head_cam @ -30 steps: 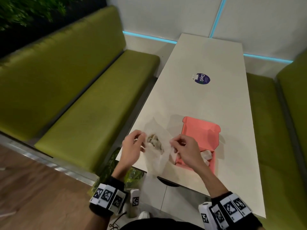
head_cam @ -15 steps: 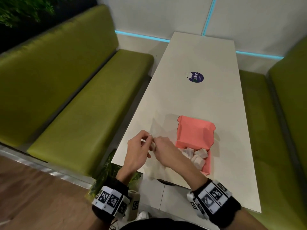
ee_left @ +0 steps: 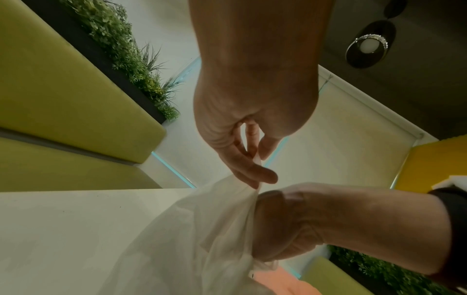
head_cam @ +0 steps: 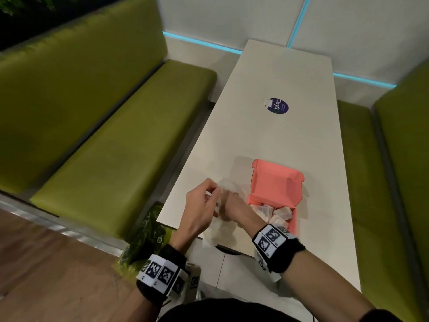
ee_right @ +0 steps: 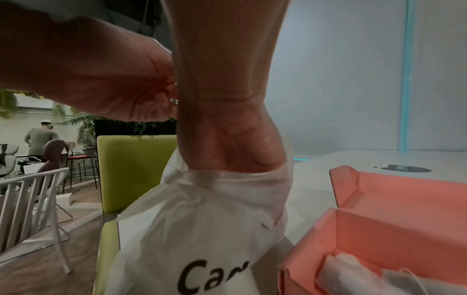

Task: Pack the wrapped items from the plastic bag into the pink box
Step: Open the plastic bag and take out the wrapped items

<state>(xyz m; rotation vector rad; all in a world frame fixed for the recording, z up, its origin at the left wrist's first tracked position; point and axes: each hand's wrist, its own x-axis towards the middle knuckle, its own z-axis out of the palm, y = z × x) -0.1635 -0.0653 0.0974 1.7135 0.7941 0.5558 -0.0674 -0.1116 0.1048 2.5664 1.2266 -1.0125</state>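
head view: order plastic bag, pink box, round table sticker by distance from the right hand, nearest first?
From the right hand:
1. plastic bag - the hand is inside its mouth.
2. pink box - just right of the hand.
3. round sticker - far up the table.

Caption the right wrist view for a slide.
Right hand plunged wrist-deep into the white plastic bag, beside the open pink box holding wrapped items.

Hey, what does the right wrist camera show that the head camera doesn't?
Only the right wrist view shows dark lettering on the plastic bag and the right hand sunk into its mouth. Only the head view shows the round sticker and the whole table. Both show the left hand pinching the bag's rim and wrapped items in the pink box.
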